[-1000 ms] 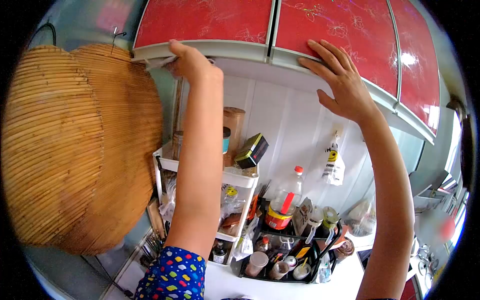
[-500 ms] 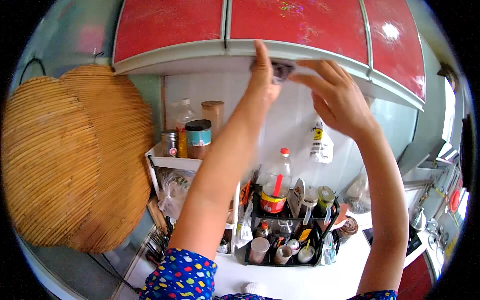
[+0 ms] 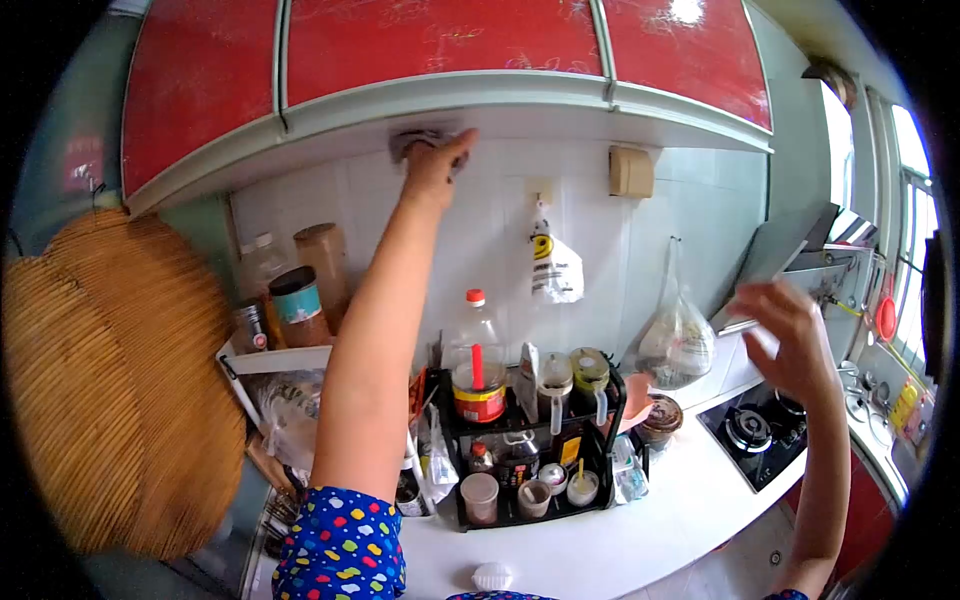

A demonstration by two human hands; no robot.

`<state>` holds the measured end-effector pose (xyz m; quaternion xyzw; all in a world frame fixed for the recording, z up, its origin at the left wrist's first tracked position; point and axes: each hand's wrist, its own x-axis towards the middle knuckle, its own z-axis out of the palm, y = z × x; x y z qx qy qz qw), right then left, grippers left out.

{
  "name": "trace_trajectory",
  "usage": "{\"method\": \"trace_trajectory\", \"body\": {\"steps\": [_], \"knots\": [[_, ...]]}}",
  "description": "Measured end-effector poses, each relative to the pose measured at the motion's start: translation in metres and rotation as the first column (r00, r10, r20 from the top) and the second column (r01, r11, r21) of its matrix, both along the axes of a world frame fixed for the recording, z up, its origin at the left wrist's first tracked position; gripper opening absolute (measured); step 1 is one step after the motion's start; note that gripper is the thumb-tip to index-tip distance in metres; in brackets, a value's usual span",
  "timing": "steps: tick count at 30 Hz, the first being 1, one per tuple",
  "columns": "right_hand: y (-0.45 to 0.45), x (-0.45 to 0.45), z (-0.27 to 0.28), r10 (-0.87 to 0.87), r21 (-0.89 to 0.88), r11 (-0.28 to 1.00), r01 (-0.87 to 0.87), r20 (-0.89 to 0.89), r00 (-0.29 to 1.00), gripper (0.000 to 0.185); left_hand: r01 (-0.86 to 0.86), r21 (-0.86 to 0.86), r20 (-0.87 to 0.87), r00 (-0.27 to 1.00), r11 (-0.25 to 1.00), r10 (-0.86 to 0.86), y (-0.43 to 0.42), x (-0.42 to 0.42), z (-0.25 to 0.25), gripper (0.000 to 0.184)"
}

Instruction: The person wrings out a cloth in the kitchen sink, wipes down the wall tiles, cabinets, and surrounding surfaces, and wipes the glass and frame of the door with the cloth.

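Observation:
My left hand (image 3: 434, 172) is raised and closed on a dark greyish cloth (image 3: 410, 140). It presses the cloth against the pale underside of the red wall cabinet (image 3: 440, 40), with the thumb sticking out to the right. Part of the cloth is hidden behind the fingers. Off to the right, my right hand (image 3: 795, 335) hangs in the air with its fingers apart and nothing in them, slightly blurred. Behind it lies the black gas hob (image 3: 750, 428).
Below my left arm stands a black two-tier rack (image 3: 540, 427) with bottles and seasoning jars. A white shelf (image 3: 290, 358) carries more jars. Woven round mats (image 3: 130, 380) lean at left. Plastic bags (image 3: 560, 270) hang on the wall near a beige socket box (image 3: 631, 172).
My view has swung to the right. My right hand has left the cloth and dropped away to the right. My left hand keeps the cloth, now up at the cabinet underside.

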<state>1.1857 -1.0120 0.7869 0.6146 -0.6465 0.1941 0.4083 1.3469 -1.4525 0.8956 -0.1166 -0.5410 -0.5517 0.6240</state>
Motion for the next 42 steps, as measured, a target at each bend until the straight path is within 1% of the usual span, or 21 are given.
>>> {"method": "trace_trajectory", "body": {"steps": [3,10,13,15,17,18,19,20,21,22,23,25,28,29,30,34,35,36,38,40,42], "knots": [[-0.022,-0.028,0.044,0.160,-0.222,0.962,-0.160,-0.017,0.987,0.044,0.188,-0.142,0.141,0.976,0.972,-0.168,0.037,-0.047,0.003,0.051],[-0.111,-0.114,0.107,-0.116,-0.499,0.865,0.053,-0.097,0.989,0.089,0.277,-0.053,0.136,0.954,0.960,-0.267,0.063,-0.077,0.005,0.042],[-0.135,-0.131,0.113,-0.131,-0.526,0.847,0.074,-0.071,0.989,0.098,-0.218,-0.103,0.112,0.967,0.971,0.229,-0.010,-0.055,0.004,0.042],[-0.151,-0.132,0.106,-0.073,-0.615,0.789,-0.006,-0.103,0.992,0.099,-0.584,-0.395,0.079,0.748,0.709,0.659,-0.061,-0.017,-0.004,0.043],[-0.157,-0.135,0.105,-0.088,-0.638,0.770,-0.012,-0.126,0.988,0.100,-0.638,-0.573,0.038,0.606,0.514,0.795,-0.073,0.002,0.002,0.044],[-0.161,-0.137,0.105,-0.109,-0.665,0.746,0.001,-0.121,0.987,0.099,-0.462,-0.244,0.070,0.869,0.853,0.490,-0.080,-0.002,0.011,0.038],[-0.165,-0.137,0.104,-0.130,-0.691,0.723,0.016,-0.113,0.985,0.099,-0.117,0.101,-0.039,0.992,0.988,0.122,-0.086,-0.009,0.014,0.033],[-0.167,-0.138,0.104,-0.155,-0.711,0.703,0.024,-0.120,0.981,0.098,-0.116,0.102,-0.033,0.992,0.988,0.120,-0.079,-0.013,0.012,0.033],[-0.169,-0.139,0.102,-0.157,-0.710,0.704,0.028,-0.117,0.981,0.098,-0.646,-0.457,0.041,0.672,0.612,0.740,-0.067,-0.016,0.009,0.029],[-0.170,-0.141,0.102,-0.165,-0.717,0.696,0.033,-0.115,0.980,0.097,-0.584,-0.793,-0.273,0.084,-0.174,0.958,-0.054,-0.023,0.007,0.026],[-0.170,-0.142,0.103,-0.173,-0.728,0.684,0.037,-0.113,0.978,0.097,-0.700,-0.669,-0.108,0.423,0.249,0.900,-0.081,-0.059,0.007,0.022],[-0.169,-0.145,0.102,-0.168,-0.738,0.674,0.021,-0.125,0.978,0.096,-0.513,-0.522,0.043,0.782,0.682,0.621,-0.087,-0.121,0.010,0.018],[-0.166,-0.146,0.103,-0.136,-0.733,0.680,-0.008,-0.137,0.981,0.094,-0.576,-0.762,-0.124,0.577,0.295,0.807,-0.022,-0.184,0.004,0.016],[-0.164,-0.147,0.102,-0.138,-0.731,0.682,-0.007,-0.137,0.981,0.094,-0.363,-0.522,0.087,0.877,0.772,0.472,-0.015,-0.222,0.004,0.018],[-0.164,-0.148,0.102,-0.142,-0.732,0.681,-0.008,-0.143,0.979,0.093,-0.175,-0.357,0.143,0.961,0.918,0.238,-0.011,-0.247,0.008,0.019],[-0.162,-0.151,0.104,-0.142,-0.722,0.692,-0.014,-0.155,0.978,0.093,0.288,0.173,-0.008,0.957,0.942,-0.292,0.016,-0.258,0.012,0.039],[-0.163,-0.154,0.103,-0.134,-0.721,0.693,-0.018,-0.153,0.979,0.093,-0.334,-0.391,0.030,0.927,0.858,0.374,0.031,-0.219,0.001,0.039],[-0.164,-0.157,0.103,-0.154,-0.722,0.691,-0.010,-0.162,0.975,0.093,-0.646,-0.746,-0.285,0.527,0.160,0.800,0.038,-0.194,-0.005,0.038],[-0.164,-0.159,0.102,-0.182,-0.720,0.694,0.012,-0.159,0.970,0.095,-0.504,-0.806,-0.208,0.733,0.311,0.648,-0.005,-0.175,0.006,0.034],[-0.165,-0.160,0.102,-0.167,-0.723,0.691,-0.005,-0.167,0.972,0.095,-0.311,-0.416,0.038,0.933,0.854,0.358,0.018,-0.124,0.000,0.029],[-0.165,-0.156,0.102,-0.142,-0.720,0.693,-0.021,-0.165,0.976,0.096,0.111,0.069,-0.091,0.990,0.991,-0.105,0.035,-0.063,-0.002,0.028]]}}
